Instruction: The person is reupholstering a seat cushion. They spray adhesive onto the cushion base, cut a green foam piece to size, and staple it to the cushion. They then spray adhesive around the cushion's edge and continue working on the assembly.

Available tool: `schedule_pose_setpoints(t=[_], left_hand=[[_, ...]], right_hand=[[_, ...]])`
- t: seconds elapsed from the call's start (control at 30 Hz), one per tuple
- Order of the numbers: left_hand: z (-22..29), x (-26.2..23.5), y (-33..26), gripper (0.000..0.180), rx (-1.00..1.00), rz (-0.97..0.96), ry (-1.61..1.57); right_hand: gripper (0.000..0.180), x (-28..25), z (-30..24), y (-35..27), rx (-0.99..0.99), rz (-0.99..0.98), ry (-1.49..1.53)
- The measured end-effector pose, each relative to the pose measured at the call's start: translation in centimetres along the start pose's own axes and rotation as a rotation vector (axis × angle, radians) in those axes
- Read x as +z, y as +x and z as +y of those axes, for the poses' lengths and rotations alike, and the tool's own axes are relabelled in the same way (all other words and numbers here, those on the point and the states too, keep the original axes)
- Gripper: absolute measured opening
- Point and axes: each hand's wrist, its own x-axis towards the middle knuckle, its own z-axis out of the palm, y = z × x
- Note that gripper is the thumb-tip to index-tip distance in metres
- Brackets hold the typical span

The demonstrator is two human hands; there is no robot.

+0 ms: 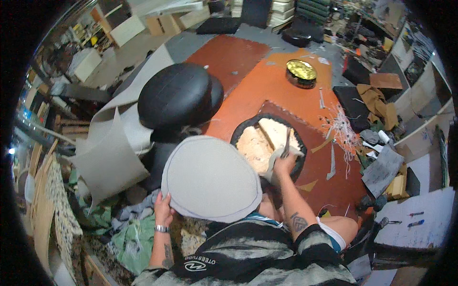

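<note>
A round grey fabric piece (212,178), with a thin dark line drawn near its edge, lies tilted over my lap. My left hand (163,212) grips its lower left edge, fingers behind and thumb in front. In my closed right hand (285,164) are scissors (287,142), their blades pointing up and away. A curled grey strip of the same fabric (269,174) hangs by that hand. Beneath the scissors lies a round black cover (242,125) with cream foam blocks (253,148) in it. The fabric's right edge overlaps the cover's near left side.
Stacked round black cushions (174,95) lie ahead on the left, beside a large grey sheet (112,162). A round tin with a yellow top (301,71) stands on the orange mat (267,86). Tangled white threads (341,131) lie right. Pens rest on a white board (429,205).
</note>
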Motion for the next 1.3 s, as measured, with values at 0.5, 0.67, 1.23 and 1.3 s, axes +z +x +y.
schedule_pose_setpoints(t=[0.5, 0.67, 1.23, 1.3], left_hand=[[-2.8, 0.7, 3.1, 0.046, -0.048, 0.057, -0.217], [-2.8, -0.5, 3.5, 0.058, -0.251, 0.016, -0.347], [11.9, 13.6, -1.8, 0.039, 0.059, -0.243, -0.304], [16.1, 20.0, -2.3, 0.038, 0.108, -0.348, -0.223]], right_hand=[[0.049, -16.6, -29.4, -12.5, -1.159, -0.774, 0.321], [0.050, -23.7, -31.0, -5.8, -0.788, -0.439, -0.032], [0.058, -22.4, 8.9, 16.0, -0.129, -0.323, -0.429], [0.056, -19.4, 19.5, 14.7, 0.090, -0.419, -0.595]])
